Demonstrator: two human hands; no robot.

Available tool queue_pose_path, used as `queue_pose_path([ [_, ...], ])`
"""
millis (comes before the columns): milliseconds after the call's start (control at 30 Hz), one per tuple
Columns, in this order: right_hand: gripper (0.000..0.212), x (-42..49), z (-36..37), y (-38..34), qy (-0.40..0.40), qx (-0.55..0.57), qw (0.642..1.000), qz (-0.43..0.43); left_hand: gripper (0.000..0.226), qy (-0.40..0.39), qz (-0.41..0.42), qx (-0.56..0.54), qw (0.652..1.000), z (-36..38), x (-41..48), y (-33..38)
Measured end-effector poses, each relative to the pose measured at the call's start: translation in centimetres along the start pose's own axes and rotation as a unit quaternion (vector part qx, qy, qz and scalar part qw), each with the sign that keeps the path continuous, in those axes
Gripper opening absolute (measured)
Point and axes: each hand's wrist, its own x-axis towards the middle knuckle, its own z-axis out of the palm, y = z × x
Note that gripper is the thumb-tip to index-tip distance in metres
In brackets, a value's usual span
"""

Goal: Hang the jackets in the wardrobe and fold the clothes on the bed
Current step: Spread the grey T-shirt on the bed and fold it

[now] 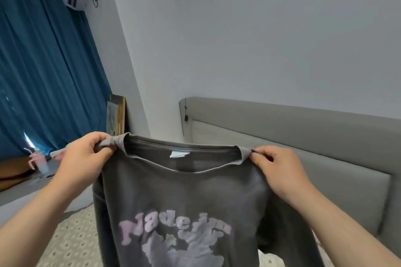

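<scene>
Both hands, left (85, 154) and right (280, 166), pinch the grey sweatshirt's (184, 197) shoulders; pink print perhaps reads "Made".

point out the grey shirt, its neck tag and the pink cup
grey shirt (195, 197): head view, on the chest above the print
neck tag (179, 154): head view, its middle
pink cup (39, 159): head view, on its body

hands: left hand (86, 156), right hand (280, 169) pinch grey sweatshirt (184, 197) shoulders | above bed (73, 243)
</scene>
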Motion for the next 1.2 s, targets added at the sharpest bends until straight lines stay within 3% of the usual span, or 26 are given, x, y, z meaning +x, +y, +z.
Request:
queue_pose_path([
  [233, 0.029, -2.9, 0.4, 10.6, 0.125, -0.031, 0.991, 0.026, 0.026, -0.041, 0.081, -0.071, 0.993, 14.2, 0.4, -1.3],
  [400, 0.029, -6.4, 4.4, 19.5, 0.180, -0.066, 0.981, 0.033, 0.023, -0.085, 0.090, -0.186, 0.975, 26.1, -1.7, -8.5],
  [567, 0.033, -11.2, 8.8, 23.2, 0.228, -0.103, 0.967, 0.045, 0.004, -0.141, 0.087, -0.267, 0.949, 32.4, -4.7, -15.0],
  [700, 0.028, -14.1, 12.0, 22.3, 0.251, -0.146, 0.956, 0.050, 0.017, -0.163, 0.089, -0.297, 0.937, 33.5, -6.0, -19.5],
  [867, 0.017, -17.5, 15.0, 18.3, 0.304, -0.181, 0.934, 0.046, 0.012, -0.162, 0.144, -0.319, 0.923, 30.8, -6.2, -22.2],
  [1200, 0.017, -25.3, 19.0, 8.5, 0.372, -0.272, 0.886, 0.048, 0.005, -0.189, 0.220, -0.404, 0.868, 25.2, -4.6, -24.3],
])
